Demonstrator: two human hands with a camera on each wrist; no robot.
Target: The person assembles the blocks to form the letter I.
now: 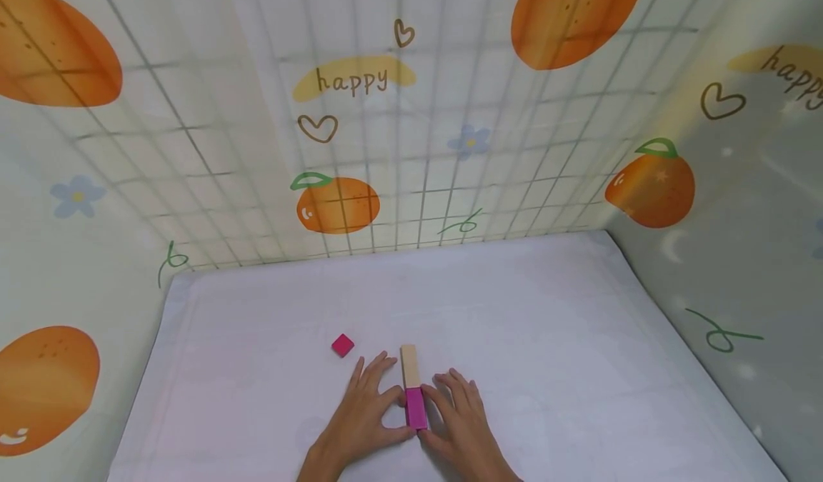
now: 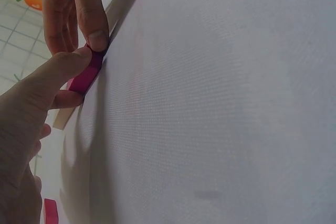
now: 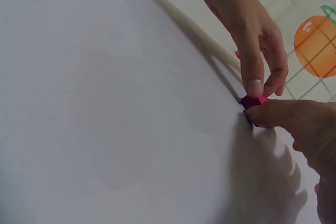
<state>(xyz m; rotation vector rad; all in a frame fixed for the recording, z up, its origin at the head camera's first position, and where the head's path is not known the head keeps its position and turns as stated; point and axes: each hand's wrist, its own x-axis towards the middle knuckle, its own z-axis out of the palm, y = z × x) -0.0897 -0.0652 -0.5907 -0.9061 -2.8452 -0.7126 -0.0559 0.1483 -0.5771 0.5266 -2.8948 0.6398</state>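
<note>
A magenta rectangular block (image 1: 416,408) lies on the white cloth, end to end with a plain wooden block (image 1: 409,365) on its far side. From the left, my left hand (image 1: 369,414) holds the magenta block between thumb and index finger, its other fingers spread off it. On the opposite side my right hand (image 1: 464,419) grips the same block with thumb and index finger. Both thumbs meet at its near end. In the left wrist view the magenta block (image 2: 86,76) shows between the fingertips; the right wrist view shows only part of it, beyond the right thumb.
A small red-pink block (image 1: 343,345) sits apart, beyond the left hand and to the left. White cloth (image 1: 546,310) covers the table. Printed curtains with oranges and a grid (image 1: 398,161) enclose its back and sides.
</note>
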